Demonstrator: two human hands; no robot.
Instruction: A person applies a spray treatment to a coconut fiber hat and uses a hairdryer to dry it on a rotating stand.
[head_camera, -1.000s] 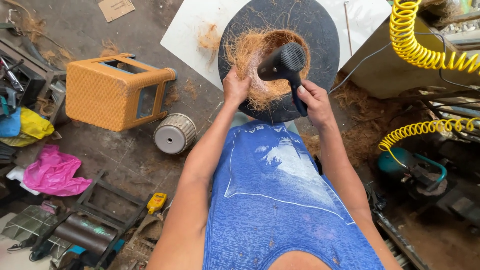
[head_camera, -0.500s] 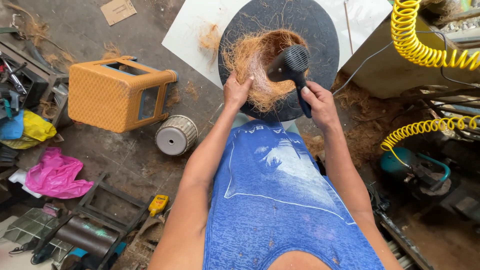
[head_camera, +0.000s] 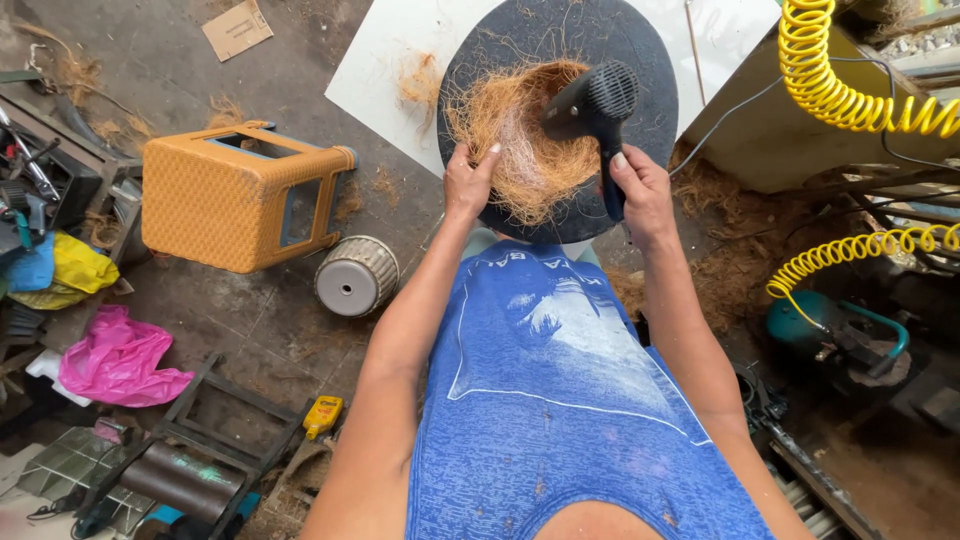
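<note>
Dryer (head_camera: 592, 108) has swung lower over the fiber nest (head_camera: 522, 140); right hand (head_camera: 640, 190) grips its handle, left hand (head_camera: 466, 182) pinches the nest's edge, so shaping's ongoing.

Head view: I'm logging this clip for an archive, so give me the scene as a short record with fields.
left hand: left hand grips the near edge of the coconut fibre nest
right hand: right hand holds the black hair dryer by its handle, nozzle turned toward the fibre
work surface: round black disc on a white board
floor, left: orange plastic stool on its side, pale ribbed pot, pink bag
right side: yellow coiled hose
</note>
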